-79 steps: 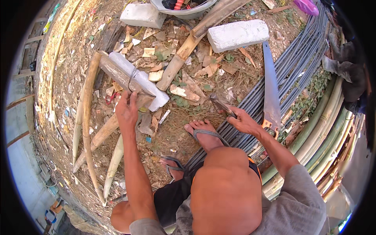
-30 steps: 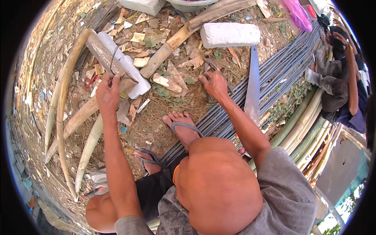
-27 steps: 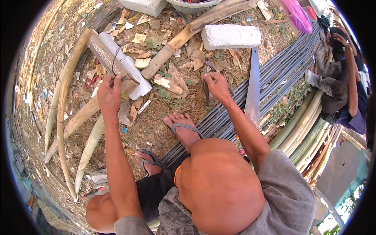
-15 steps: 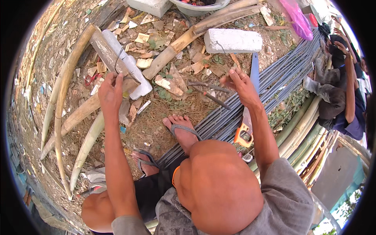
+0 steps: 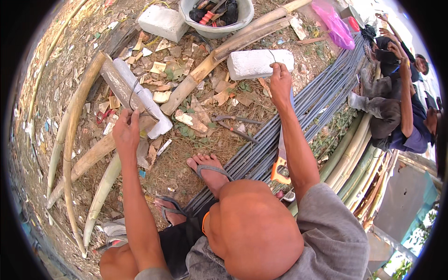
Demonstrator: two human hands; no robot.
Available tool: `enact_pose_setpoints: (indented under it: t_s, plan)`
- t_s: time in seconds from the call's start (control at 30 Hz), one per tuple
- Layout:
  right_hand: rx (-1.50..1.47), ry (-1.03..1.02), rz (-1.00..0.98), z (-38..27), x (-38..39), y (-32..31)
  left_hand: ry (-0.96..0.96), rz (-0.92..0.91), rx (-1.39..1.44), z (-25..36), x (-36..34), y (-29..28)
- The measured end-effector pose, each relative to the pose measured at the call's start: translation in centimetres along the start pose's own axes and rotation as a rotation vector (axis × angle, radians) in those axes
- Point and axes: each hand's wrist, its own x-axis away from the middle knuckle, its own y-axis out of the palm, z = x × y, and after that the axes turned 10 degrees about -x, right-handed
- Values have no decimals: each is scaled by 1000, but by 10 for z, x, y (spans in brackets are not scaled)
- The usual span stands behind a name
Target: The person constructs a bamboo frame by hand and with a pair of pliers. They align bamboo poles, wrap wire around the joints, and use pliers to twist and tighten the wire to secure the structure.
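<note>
My left hand (image 5: 126,133) is closed in a pinch at a thin dark wire (image 5: 147,113), which lies by the end of a weathered wooden post (image 5: 122,86). My right hand (image 5: 281,86) is raised at the right, its fingertips pinched on a thin wire whose tip shows against a white foam-like block (image 5: 254,65). Whether both hands hold one and the same wire cannot be made out. Between the hands, dark long-handled pincers (image 5: 237,129) lie on the ground against a bundle of steel rods (image 5: 298,116). A handsaw with an orange handle (image 5: 280,171) lies under my right forearm.
A grey tub (image 5: 242,23) with tools stands at the top beside a pale block (image 5: 163,22). Bamboo poles (image 5: 88,158) lie at left, more (image 5: 347,163) at right. A pink plastic bag (image 5: 337,28) lies near the rods. Other people (image 5: 396,93) sit at the right edge.
My right hand has moved up and away, its fingers now pinched on a wire tip over the white block. My left hand stays near the post's end. The view has shifted slightly.
</note>
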Motion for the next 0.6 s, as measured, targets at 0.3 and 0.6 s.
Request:
enact_pose_setpoints:
  t_s: [0.3,0.6]
  plan:
    - [526,288,-47,-40,3,24,-50,5,52,-14,6,-6]
    - [640,32,-904,-65,150,21,-25,43,72,-1,4,-4]
